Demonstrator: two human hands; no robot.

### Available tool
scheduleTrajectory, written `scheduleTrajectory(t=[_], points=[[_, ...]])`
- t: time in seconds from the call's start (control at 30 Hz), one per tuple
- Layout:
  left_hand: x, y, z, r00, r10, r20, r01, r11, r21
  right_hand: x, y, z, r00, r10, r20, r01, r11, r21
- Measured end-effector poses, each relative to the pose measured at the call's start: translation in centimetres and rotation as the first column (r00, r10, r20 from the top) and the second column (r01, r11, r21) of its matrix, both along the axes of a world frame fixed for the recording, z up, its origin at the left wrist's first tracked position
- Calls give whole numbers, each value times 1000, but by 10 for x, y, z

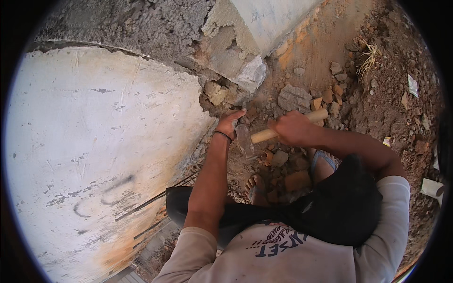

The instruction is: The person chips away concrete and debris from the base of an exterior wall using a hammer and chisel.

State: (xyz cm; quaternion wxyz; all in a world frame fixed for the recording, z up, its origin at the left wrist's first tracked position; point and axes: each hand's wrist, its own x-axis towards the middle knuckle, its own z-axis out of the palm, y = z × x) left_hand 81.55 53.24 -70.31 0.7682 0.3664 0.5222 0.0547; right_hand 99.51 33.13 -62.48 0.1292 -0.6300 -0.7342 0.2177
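Observation:
My right hand (291,127) grips the wooden handle (264,135) of a hammer, whose blurred grey head (244,138) is low beside my left hand. My left hand (230,123), with a dark band on the wrist, is closed around something thin at the broken foot of the white plastered wall (94,141); what it holds is hidden by the fingers. Chunks of broken masonry (217,92) lie right above that hand.
Rubble of brick and concrete pieces (295,98) covers the dirt ground around my sandalled feet (323,162). A rough grey concrete block (155,23) stands above the wall break. Thin dark bars (151,203) run along the wall's base. Dry grass (368,61) at upper right.

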Motion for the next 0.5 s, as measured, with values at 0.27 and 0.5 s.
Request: scheduleTrajectory(t=[0.27, 0.5], points=[[-13, 9, -1, 996, -58, 61, 61, 996, -58, -28, -7, 17, 953, 303, -1, -280, 882, 379], [-6, 8, -17, 997, -46, -60, 54, 989, 135, 2, 13, -15, 997, 41, 69, -31, 990, -137]])
